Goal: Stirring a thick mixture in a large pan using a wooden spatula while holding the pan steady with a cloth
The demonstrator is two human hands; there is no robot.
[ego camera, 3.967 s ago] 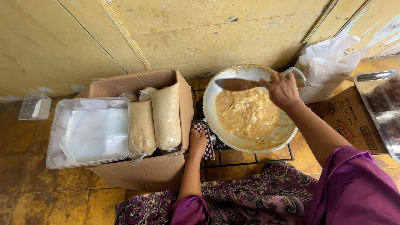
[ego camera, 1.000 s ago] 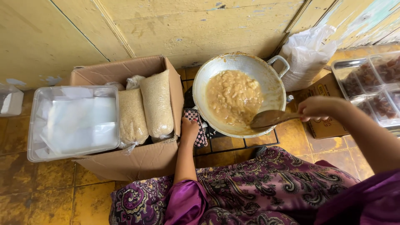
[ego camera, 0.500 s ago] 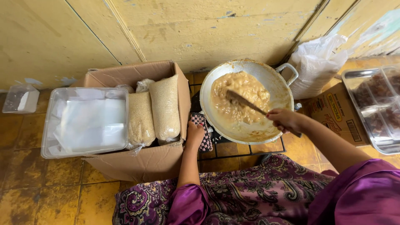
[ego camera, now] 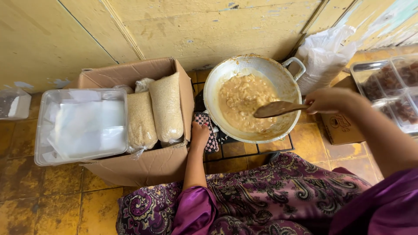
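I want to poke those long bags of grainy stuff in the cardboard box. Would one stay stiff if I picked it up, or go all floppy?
Probably floppy: each clear bag holds loose pale grains, so it would likely sag around your fingers. It looks packed full, so probably heavy for its size. The thin plastic may be slippery, and the bags lean in the cardboard box, so one could slump sideways.

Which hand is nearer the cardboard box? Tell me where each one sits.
Left. The left hand rests on a checkered cloth right beside the cardboard box; the right hand holds a wooden spatula across the pan.
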